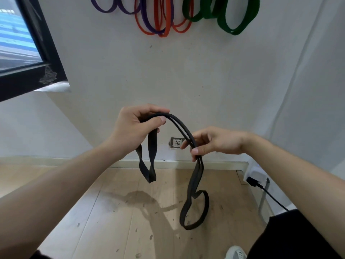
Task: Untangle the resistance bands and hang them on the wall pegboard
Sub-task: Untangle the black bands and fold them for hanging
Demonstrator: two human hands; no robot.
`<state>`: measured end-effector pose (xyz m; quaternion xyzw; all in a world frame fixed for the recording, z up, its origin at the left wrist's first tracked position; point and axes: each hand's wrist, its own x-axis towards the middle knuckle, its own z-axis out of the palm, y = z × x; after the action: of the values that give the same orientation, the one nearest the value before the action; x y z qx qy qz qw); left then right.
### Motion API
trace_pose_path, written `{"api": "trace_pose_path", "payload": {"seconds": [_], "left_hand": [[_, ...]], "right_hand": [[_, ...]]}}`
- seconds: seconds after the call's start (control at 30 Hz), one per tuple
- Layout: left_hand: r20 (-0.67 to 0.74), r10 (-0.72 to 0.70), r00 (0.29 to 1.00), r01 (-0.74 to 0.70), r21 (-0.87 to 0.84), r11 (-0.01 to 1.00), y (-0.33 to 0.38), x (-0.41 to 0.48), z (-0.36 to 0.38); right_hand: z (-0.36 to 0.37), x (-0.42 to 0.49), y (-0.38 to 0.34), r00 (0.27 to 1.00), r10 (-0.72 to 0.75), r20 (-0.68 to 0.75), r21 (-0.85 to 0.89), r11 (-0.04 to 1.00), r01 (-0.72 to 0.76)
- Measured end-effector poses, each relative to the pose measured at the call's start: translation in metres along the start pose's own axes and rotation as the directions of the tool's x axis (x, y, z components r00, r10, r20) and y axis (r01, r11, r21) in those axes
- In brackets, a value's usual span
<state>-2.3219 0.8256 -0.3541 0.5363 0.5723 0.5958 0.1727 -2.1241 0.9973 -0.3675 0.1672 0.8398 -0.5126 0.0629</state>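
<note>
Mid-frame, the left hand grips and the right hand pinches the limp, twisted black rubber resistance band; judged light, floppy, best held at its arched top.

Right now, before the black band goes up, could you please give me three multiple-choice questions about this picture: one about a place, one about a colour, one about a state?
1. Where do the coloured bands hang?
A. high on the wall
B. on the window frame
C. on the floor

2. What colour is the band that the person holds?
A. green
B. purple
C. black

3. How is that band held?
A. it lies on the floor, untouched
B. the left hand and the right hand both grip it
C. only the left hand grips it

Answers: 1 A, the purple, orange and green loops hang at the top of the picture; 2 C, it is black along its whole length; 3 B, each hand's fingers close round its strands.
</note>
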Motion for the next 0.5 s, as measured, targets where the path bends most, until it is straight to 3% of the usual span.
{"api": "trace_pose_path", "payload": {"seconds": [0.13,0.3,0.5], "left_hand": [[0.021,0.01,1.0,-0.011,0.007,1.0,0.001,0.001,0.004],[0.087,0.048,0.995,-0.05,0.025,0.998,-0.002,-0.001,0.006],[0.173,-0.108,0.979,0.095,0.076,0.992,-0.01,0.001,-0.008]], "right_hand": [[0.014,0.01,-0.01,0.997,-0.074,-0.012,0.107,0.992,0.074],[0.033,0.025,-0.04,0.926,-0.237,-0.294,0.258,0.913,0.315],[0.028,0.02,-0.057,0.851,-0.286,-0.44,-0.176,0.957,0.231]]}}
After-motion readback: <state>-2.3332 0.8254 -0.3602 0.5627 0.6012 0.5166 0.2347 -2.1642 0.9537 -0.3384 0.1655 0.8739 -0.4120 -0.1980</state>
